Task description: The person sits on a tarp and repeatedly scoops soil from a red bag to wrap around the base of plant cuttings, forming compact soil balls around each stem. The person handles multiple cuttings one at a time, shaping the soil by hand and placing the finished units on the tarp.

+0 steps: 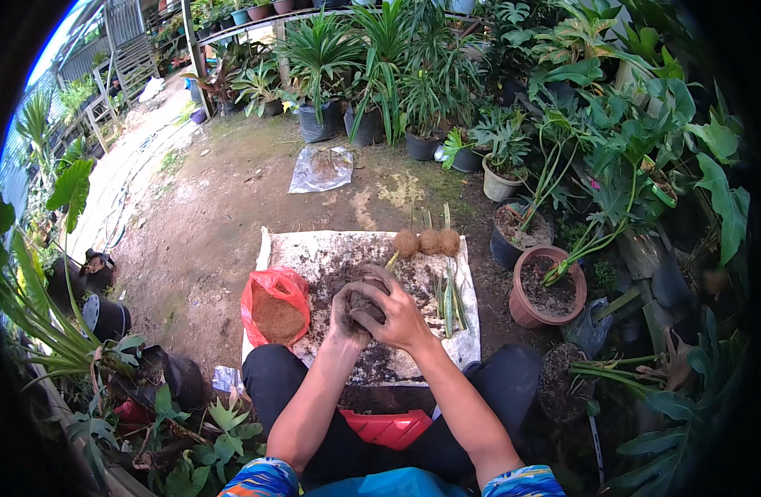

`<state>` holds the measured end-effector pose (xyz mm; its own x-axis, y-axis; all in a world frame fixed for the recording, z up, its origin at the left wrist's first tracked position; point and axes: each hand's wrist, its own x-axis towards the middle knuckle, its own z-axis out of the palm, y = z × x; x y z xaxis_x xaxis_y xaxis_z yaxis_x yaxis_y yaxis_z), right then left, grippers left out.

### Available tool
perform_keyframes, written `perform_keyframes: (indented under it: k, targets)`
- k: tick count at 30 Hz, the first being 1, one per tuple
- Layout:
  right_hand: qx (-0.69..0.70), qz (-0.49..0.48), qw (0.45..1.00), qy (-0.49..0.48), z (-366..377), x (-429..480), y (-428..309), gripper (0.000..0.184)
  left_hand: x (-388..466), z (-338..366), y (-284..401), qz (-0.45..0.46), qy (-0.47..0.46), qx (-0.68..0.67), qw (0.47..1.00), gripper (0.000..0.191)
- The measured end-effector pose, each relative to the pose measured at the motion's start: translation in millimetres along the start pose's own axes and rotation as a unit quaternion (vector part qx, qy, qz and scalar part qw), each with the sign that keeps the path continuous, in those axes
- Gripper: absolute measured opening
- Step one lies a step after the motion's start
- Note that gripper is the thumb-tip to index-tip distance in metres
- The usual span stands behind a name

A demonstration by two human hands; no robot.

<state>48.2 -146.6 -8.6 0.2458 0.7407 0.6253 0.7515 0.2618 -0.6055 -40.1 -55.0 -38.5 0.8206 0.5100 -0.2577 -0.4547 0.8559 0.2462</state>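
A dark ball of moist soil (365, 304) is cupped between my left hand (346, 320) and my right hand (398, 314), both smeared with dirt. The right fingers curve over its top, so much of the ball is hidden. A yellowish-green leaf tip (392, 259) shows just beyond the right fingers; whether it comes from the ball I cannot tell. Beneath lies a soil-strewn white sack sheet (380, 241). Three brown fibre-wrapped balls (429, 242) with leaf cuttings sticking out stand in a row at its far right. Several striped leaf cuttings (450, 304) lie right of my hands.
Left on the sheet, a red plastic bag (249, 310) holds brown fibrous material (280, 314). A clear plastic bag (321, 171) lies on the dirt ground ahead. Potted plants crowd the right, including a terracotta-coloured pot (529, 307). A red plastic piece (390, 428) sits between my legs.
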Motion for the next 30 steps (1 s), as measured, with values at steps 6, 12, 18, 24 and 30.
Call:
perform_keyframes:
  k: [6, 12, 18, 24, 30]
  targets:
    - [0.014, -0.022, 1.000, 0.011, 2.2, 0.1, 0.8, 0.038, 14.4, -10.7, -0.3, -0.026, -0.061, -0.080, 0.995, 0.034]
    - [0.053, 0.040, 0.997, -0.032, -3.2, -1.3, 12.0, 0.036, 18.1, -14.3, -3.4, -0.042, 0.021, -0.058, 0.997, 0.036]
    - [0.102, 0.061, 0.993, -0.003, 0.8, -3.3, 15.6, 0.034, 16.6, -15.9, 1.2, -0.077, -0.038, -0.107, 0.991, 0.040]
    - [0.061, 0.059, 0.996, 0.020, 8.7, -3.0, 6.2, 0.032, 12.3, -12.5, -1.2, -0.034, 0.021, -0.032, 0.999, 0.031]
    - [0.033, 0.049, 0.998, 0.035, 10.2, -1.2, 4.4, 0.033, 11.5, -5.8, -15.1, 0.066, 0.029, 0.068, 0.995, 0.040]
